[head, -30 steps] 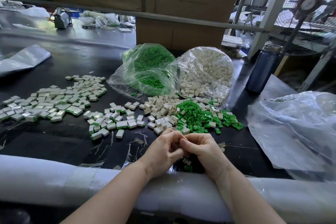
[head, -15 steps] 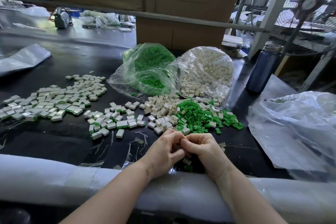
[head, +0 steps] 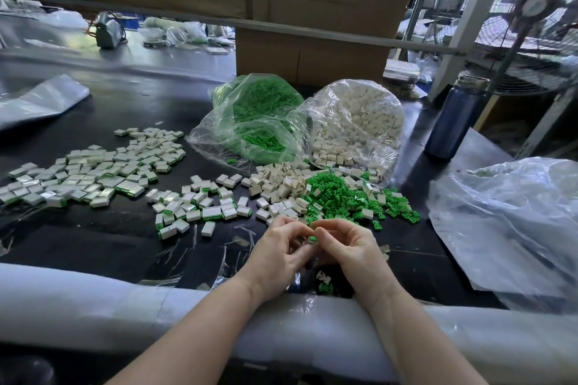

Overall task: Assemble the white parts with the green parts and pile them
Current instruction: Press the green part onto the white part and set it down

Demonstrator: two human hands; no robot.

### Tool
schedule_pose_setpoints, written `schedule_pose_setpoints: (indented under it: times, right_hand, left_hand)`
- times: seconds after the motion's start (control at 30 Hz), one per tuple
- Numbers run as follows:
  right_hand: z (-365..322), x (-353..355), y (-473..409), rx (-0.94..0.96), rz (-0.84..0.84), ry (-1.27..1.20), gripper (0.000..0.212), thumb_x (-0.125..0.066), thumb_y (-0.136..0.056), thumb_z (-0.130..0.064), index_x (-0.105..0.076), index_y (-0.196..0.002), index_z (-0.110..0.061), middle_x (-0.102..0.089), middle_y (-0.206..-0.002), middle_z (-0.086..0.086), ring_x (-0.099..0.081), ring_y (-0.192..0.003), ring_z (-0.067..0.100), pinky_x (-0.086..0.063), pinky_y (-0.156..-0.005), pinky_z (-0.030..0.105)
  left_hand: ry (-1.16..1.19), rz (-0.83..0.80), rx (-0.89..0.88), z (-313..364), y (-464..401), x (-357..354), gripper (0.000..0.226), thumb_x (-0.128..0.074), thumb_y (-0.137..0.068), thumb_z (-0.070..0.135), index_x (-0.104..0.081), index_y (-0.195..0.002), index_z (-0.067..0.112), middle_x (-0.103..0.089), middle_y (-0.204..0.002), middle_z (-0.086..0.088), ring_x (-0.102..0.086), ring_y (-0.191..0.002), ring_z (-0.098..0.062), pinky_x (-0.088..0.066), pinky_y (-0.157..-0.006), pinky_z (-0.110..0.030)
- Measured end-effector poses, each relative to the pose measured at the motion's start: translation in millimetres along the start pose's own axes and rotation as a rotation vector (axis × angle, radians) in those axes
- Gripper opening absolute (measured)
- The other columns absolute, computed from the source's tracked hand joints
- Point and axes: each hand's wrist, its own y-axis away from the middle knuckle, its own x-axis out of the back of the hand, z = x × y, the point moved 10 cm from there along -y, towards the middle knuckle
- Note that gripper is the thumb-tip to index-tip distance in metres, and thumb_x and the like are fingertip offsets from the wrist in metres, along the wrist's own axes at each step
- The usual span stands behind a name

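Two bags [head: 353, 122] stand beyond our left hand [head: 280, 251] and right hand [head: 350, 245], whose grips together pinch a green part [head: 312, 239].

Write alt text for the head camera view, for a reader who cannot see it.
Two bare hands, the left hand and right hand, meet fingertip to fingertip over a black table, pinching a small green part. Beyond lie loose white parts, loose green parts, assembled pieces and two clear bags.

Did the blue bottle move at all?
No. The blue bottle stands where it was, right of the bag of white parts.
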Motion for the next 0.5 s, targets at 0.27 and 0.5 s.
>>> schedule_pose_setpoints:
  times: [0.27, 0.5]
  right_hand:
    - [-6, 3, 1, 0.047, 0.023, 0.180, 0.016, -0.069, -0.079, 0.001, -0.065, -0.071, -0.011, -0.063, -0.062, 0.004, -0.059, -0.058, 0.017, -0.052, -0.058, 0.028]
    - [-7, 37, 1, 0.053, 0.324, 0.312, 0.013, -0.067, -0.084, -0.010, -0.064, -0.072, -0.016, -0.065, -0.068, -0.002, -0.060, -0.069, 0.015, -0.051, -0.066, 0.028]
  left_hand:
    - [-0.048, 0.003, 0.010, -2, 1, 0, 0.012, -0.064, -0.086, 0.014, -0.068, -0.097, 0.010, -0.055, -0.092, 0.004, -0.058, -0.082, -0.015, -0.047, -0.073, -0.013]
    - [0.040, 0.215, 0.139, -21, 3, 25, 0.018, -0.062, -0.086, 0.010, -0.063, -0.102, 0.018, -0.065, -0.082, 0.002, -0.063, -0.075, -0.012, -0.054, -0.072, -0.020]
